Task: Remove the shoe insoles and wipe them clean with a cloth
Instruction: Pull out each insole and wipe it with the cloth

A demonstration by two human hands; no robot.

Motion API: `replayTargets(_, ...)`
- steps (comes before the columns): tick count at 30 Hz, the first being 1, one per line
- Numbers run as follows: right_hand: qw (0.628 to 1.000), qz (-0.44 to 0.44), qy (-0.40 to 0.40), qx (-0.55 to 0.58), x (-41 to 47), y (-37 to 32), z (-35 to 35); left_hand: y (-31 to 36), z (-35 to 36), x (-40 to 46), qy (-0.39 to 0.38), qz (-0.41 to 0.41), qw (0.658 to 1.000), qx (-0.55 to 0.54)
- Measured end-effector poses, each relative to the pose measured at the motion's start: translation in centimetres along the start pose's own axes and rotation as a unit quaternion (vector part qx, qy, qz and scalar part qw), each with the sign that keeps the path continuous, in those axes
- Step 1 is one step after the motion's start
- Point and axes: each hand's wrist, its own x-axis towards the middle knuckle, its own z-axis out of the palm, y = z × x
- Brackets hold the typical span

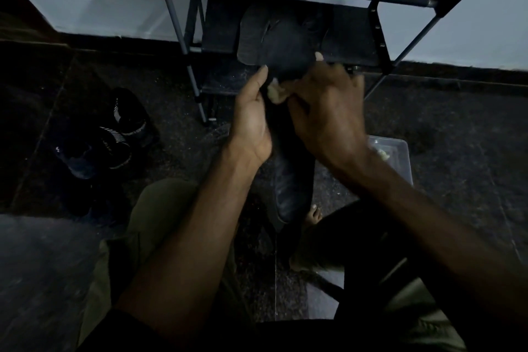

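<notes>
While the light is poor, I can make out both hands raised in front of the shoe rack (183, 37). My left hand (251, 123) grips the near end of a dark insole (274, 37), thumb up along its edge, and the insole stands up and away from me, its broad front end reaching in front of the rack's middle shelf. My right hand (328, 111) has its fingers curled over a pale cloth (276, 93), pressing it against the insole just beside the left thumb; only a small wad of the cloth shows between the two hands. Directly below the hands a black leather shoe (291, 188) rests on the floor (457, 137) between my knees, toe toward me, its upper part hidden by the hands. Beside its toe is a bare foot (313, 217). Behind my right forearm sits a clear plastic container (400, 157) with something pale inside that I cannot identify. Well off to the left, two dark sneakers (114, 134) with striped trim lie on the floor.
</notes>
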Motion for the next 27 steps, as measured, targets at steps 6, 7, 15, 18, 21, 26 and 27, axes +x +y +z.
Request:
replayTargets(6, 0.994, 0.098, 0.037, -0.022, 3.1, 1.4, 0.0, -0.5, 0.3, 0.2, -0.01, -0.001, 1.0, 0.027)
replayTargets(7, 0.996, 0.079, 0.024, -0.012, 2.6, 0.8, 0.4, -0.5, 0.0, 0.3, -0.009, 0.0, 1.0, 0.029)
replayTargets(15, 1.0, -0.003, -0.005, 0.015, 0.2, 0.5, -0.1, -0.5, -0.3, 0.3, -0.013, -0.008, 1.0, 0.017)
replayTargets(18, 0.997, 0.079, 0.012, -0.011, 2.2, 1.4, -0.3, -0.8, 0.3, 0.1, -0.022, -0.007, 0.999, 0.029)
replayTargets(21, 0.999, 0.047, -0.01, 0.018, 1.2, -0.4, 0.1, -0.3, 0.1, 0.0, -0.003, 0.009, 0.999, 0.042)
replayTargets(26, 0.996, -0.044, -0.047, 0.063, -2.5, -1.9, -0.1, 0.4, -0.9, 0.6, 0.01, 0.011, 1.0, 0.016)
replayTargets(27, 0.997, -0.048, -0.043, 0.045, -2.4, -1.4, -0.2, 0.2, -0.9, 0.7, 0.008, 0.005, 1.0, 0.005)
